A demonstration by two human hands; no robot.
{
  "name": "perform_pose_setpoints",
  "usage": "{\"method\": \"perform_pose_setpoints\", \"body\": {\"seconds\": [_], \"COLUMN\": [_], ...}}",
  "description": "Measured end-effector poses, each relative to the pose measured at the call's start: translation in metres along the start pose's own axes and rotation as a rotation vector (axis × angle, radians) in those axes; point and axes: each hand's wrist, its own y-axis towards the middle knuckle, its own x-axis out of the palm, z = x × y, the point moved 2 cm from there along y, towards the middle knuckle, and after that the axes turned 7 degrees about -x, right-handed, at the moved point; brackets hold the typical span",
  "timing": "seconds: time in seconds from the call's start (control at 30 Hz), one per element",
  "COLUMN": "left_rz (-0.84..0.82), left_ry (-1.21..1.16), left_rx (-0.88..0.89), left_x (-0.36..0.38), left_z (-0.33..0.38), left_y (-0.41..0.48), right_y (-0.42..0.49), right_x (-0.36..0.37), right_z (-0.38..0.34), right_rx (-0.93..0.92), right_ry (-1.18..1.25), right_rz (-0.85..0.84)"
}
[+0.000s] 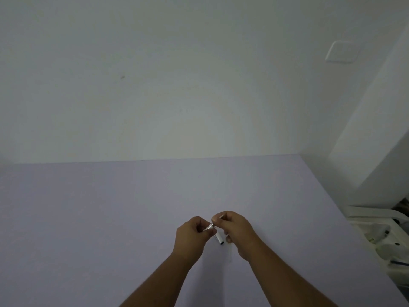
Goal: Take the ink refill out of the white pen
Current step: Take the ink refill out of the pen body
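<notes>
Both hands meet over the middle of the lilac tabletop point(110, 218), fingers pinched on parts of the white pen point(219, 237). The left hand point(192, 234) has its grip closed, thumb against curled fingers, on a thin pale piece that slants up towards 1 o'clock; whether this is the tip section or the ink refill point(213, 225) itself is too small to tell. The right hand point(235, 229) is also clamped, its fingertips holding the upper end of that slender sliver, while the short white tube of the barrel hangs beneath the fingers, pointing to 5 o'clock, its dark open end just above the surface. The barrel looks smooth, cylindrical and plastic.

The tabletop is matt, flat and evenly coloured, and both bare forearms reach in from 6 o'clock. Behind it rises a plain whitish wall point(155, 74) with a rounded rectangular plate point(342, 52) at about 2 o'clock. At 4 o'clock, off the tabletop's edge, sits a white moulded tray point(374, 220) with a few pale and dark items in it, too blurred to name
</notes>
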Motion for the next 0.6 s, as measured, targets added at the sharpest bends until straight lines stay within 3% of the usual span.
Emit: {"method": "perform_pose_setpoints", "body": {"seconds": [0.37, 0.5, 0.6], "left_rz": [0.071, -0.006, -0.041], "left_ry": [0.039, -0.045, -0.195], "left_rx": [-0.005, -0.091, -0.22], "left_x": [0.003, 0.004, 0.002], "left_z": [-0.011, -0.017, -0.025], "left_y": [0.009, 0.011, 0.02], "right_y": [0.007, 0.015, 0.033], "right_x": [0.011, 0.006, -0.005], "right_z": [0.009, 0.01, 0.009], "right_rx": [0.065, 0.072, 0.017], "right_ry": [0.019, -0.036, -0.167], "right_rz": [0.063, -0.005, 0.095]}}
